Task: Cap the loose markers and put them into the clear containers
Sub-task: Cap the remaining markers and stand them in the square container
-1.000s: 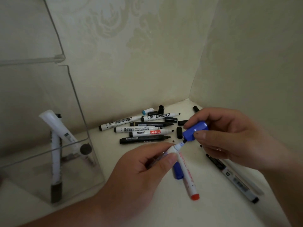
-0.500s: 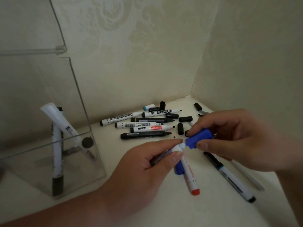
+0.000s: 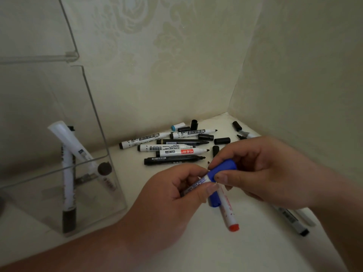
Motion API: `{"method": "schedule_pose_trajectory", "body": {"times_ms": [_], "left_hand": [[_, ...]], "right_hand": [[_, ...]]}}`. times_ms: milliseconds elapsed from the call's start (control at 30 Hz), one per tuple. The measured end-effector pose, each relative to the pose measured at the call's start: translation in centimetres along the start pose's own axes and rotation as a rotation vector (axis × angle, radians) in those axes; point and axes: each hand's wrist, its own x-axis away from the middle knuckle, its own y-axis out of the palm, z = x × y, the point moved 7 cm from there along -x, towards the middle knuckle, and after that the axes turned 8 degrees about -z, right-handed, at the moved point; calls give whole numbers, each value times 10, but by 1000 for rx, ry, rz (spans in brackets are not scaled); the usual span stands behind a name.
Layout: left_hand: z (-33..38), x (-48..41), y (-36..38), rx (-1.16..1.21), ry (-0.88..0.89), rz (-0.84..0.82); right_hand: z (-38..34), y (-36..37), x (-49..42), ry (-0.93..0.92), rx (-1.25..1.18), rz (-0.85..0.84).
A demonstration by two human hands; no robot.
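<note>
Pinching the white barrel of the blue marker [image 3: 198, 183] between thumb and fingers, the left grip [image 3: 172, 195] sits nearest, low in the view. At 3 o'clock from it, the right grip [image 3: 265, 169] is grasping the blue cap [image 3: 224, 168], and that is where the change lies. A second ago the cap stood off from the bare tip and half a second ago it was just meeting it. Now it covers the tip and butts against the barrel, though I cannot tell whether it has seated fully. I judge this marker as good as capped, so it is nearly ready to drop in. On the table [image 3: 196, 242] beneath the hands lie a red-ended marker [image 3: 225, 211] and a blue piece [image 3: 214, 201], probably another cap, touching it. At 9 o'clock the clear container [image 3: 102, 203] already has capped markers [image 3: 67, 173] leaning inside. Farther off at 12 o'clock, uncapped markers [image 3: 176, 152] and loose black caps [image 3: 222, 140] lie by the wall, so most of the job remains
</note>
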Motion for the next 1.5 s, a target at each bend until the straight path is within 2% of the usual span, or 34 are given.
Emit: {"method": "schedule_pose_trajectory", "body": {"times_ms": [167,333,433,500,600,700,900,1067,1267,1500], "left_hand": [[3,0,4,149,15,-70],[0,-4,4,300,-31,-105],[-2,-6,-1,514,-125,-85],[-2,-7,0,571,-161,-127],[-3,-9,2,586,-204,-194],[-5,-10,4,571,-237,-210],[-13,-10,3,580,-212,-177],[-9,-4,0,600,-191,-137],[-8,-2,-2,579,-190,-98],[-12,-6,1,599,-200,-133]], "right_hand": [[0,4,0,-51,-121,-33],[2,-2,0,-169,-301,59],[3,-10,0,-246,-321,127],[2,-12,0,-281,-300,195],[-1,-7,-1,-297,-258,277],[2,-4,-5,-246,-285,281],[9,-6,-10,-163,-202,332],[-4,-2,-11,-210,-310,342],[-12,1,-12,-192,-203,428],[-8,3,-12,-153,-194,429]]}}
